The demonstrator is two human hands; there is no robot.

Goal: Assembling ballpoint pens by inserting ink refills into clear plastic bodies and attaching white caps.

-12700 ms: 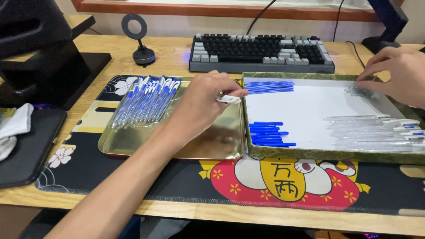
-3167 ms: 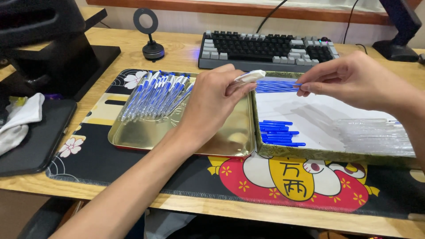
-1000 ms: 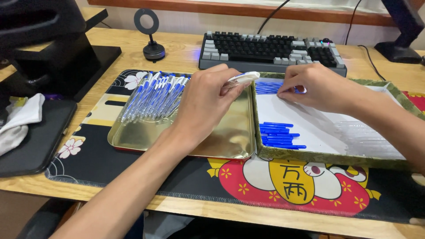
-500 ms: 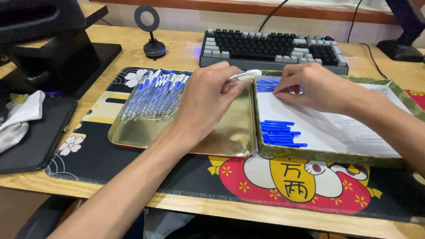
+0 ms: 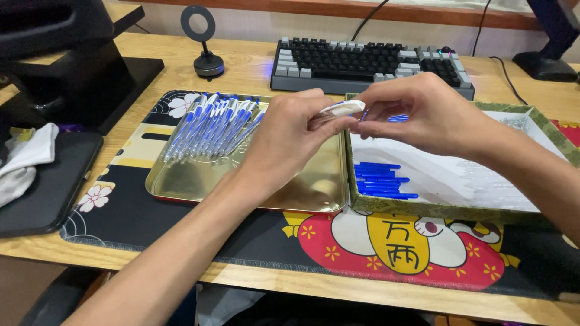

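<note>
My left hand (image 5: pixel 290 142) grips a white pen barrel (image 5: pixel 342 108) over the right edge of the gold tray (image 5: pixel 199 187). My right hand (image 5: pixel 417 111) meets it from the right, fingertips pinched at the barrel's end; a small part may be held there, but it is hidden. Several assembled blue-and-white pens (image 5: pixel 211 124) lie in the gold tray's far left. The green-rimmed tray (image 5: pixel 435 211) on the right holds a pile of blue refills (image 5: pixel 380 181), more blue parts (image 5: pixel 396 118) behind my fingers, and clear barrels (image 5: pixel 495 187) on white paper.
A dark keyboard (image 5: pixel 368 63) lies behind the trays. A small ring stand (image 5: pixel 206 57) is at the back left, beside a black monitor base (image 5: pixel 78 78). A white cloth (image 5: pixel 24 160) rests on a black pad (image 5: pixel 54 193) at the left. A patterned desk mat (image 5: pixel 399 253) lies under the trays.
My right hand lifted off the blue parts in the right tray and moved left to meet the white barrel in my left hand.
</note>
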